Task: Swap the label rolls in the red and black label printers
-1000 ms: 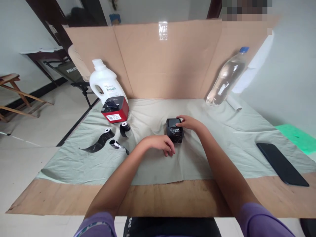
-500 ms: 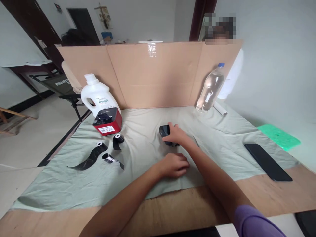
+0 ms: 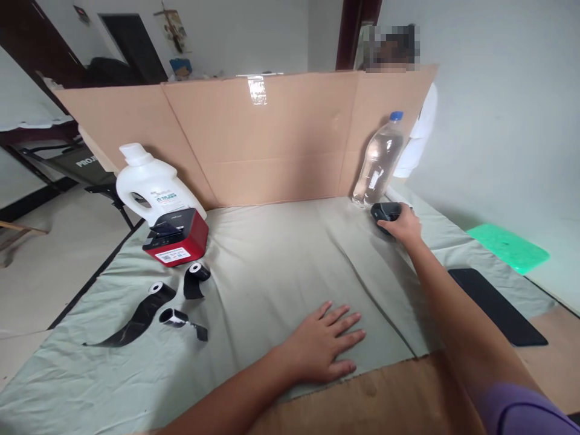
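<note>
Toward the far right of the grey-green cloth (image 3: 272,260), my right hand (image 3: 407,226) grips a small black box-shaped device (image 3: 384,212). Its exact kind is unclear, and my fingers cover its right part. The device is just in front of a clear water bottle (image 3: 379,158) with a blue cap. My left hand (image 3: 322,347) lies palm down near the cloth's front edge, fingers spread, holding nothing. Left of it are three rolls of black film or paper: one with a long loose tail (image 3: 147,311), a second roll (image 3: 194,281) and a smaller one (image 3: 174,317).
A red and black device (image 3: 197,232) like a small printer stands before a white jug (image 3: 156,184) at left. Cardboard (image 3: 281,139) walls off the back; a person is behind it. A dark phone (image 3: 496,308) and green slab (image 3: 510,246) lie at right.
My right hand has carried the black device from mid-cloth to the far right, close to the bottle. The left hand has opened from curled to spread flat. The view has shifted slightly.
</note>
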{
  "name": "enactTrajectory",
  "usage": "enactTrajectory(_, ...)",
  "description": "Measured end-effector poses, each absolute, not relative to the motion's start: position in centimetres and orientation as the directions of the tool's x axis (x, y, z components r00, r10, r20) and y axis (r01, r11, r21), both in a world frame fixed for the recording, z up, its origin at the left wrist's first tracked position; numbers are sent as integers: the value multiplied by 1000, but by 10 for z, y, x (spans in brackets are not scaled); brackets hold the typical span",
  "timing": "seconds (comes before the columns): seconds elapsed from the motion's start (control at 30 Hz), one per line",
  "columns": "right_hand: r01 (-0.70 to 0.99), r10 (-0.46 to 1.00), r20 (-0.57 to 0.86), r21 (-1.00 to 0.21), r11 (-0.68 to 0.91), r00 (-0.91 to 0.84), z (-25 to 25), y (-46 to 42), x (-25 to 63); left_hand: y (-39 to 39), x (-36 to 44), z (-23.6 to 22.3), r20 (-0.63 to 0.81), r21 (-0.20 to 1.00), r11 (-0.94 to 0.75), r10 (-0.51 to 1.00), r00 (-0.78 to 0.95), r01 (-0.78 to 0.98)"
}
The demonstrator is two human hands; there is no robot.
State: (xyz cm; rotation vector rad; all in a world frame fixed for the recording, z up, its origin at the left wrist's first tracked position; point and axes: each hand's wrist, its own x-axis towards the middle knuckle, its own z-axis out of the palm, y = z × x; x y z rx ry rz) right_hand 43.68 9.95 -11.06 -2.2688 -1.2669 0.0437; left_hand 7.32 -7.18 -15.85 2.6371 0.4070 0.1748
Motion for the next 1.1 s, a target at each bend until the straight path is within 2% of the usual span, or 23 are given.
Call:
enactTrajectory(0.23, 755, 776, 168, -424, -499, 607, -127, 120, 451, -72, 73, -153, 15, 476, -838, 311, 950, 266)
enactTrajectory(0.33, 766, 784, 123, -350, -539, 608, -121, 119, 446, -71, 73, -153, 23, 501, -824, 317, 948, 264)
enactTrajectory(0.4, 798, 779, 200, -267, -540, 594, -112, 114, 431, -70, 74, -155, 52, 538, -809, 315, 948, 240)
enactTrajectory(0.5, 899, 795, 422, -175, -401, 436, -96, 103, 384, -64, 74, -152, 125, 670, -724, 325, 937, 161)
enactTrajectory(0.6, 980, 873, 458, -175, -95, 166, -90, 94, 313, -54, 64, -131, 273, 816, -575, 461, 844, 50)
enactTrajectory(0.7, 924, 913, 389, -293, 247, -121, -99, 96, 229, -40, 28, -92, 395, 865, -502, 705, 590, 22)
enactTrajectory(0.77, 812, 910, 329, -441, 383, -251, -110, 103, 172, -23, -16, -68, 399, 904, -426, 865, 304, 26)
enactTrajectory(0.8, 740, 908, 293, -530, 415, -300, -117, 108, 145, -11, -44, -59, 390, 920, -391, 915, 107, -12)
enactTrajectory(0.87, 580, 900, 248, -696, 423, -359, -130, 121, 92, 19, -105, -49, 298, 904, -370, 904, -305, -215)
enactTrajectory(0.93, 431, 889, 221, -811, 397, -401, -139, 135, 42, 53, -166, -48, 86, 868, -320, 849, -522, -379)
enactTrajectory(1.0, 317, 878, 188, -882, 349, -441, -142, 149, -3, 85, -215, -53, -75, 903, -234, 739, -669, -360)
enactTrajectory(1.1, 193, 840, 192, -925, 328, -507, -140, 165, -57, 120, -255, -69, -198, 945, -52, 697, -689, -324)
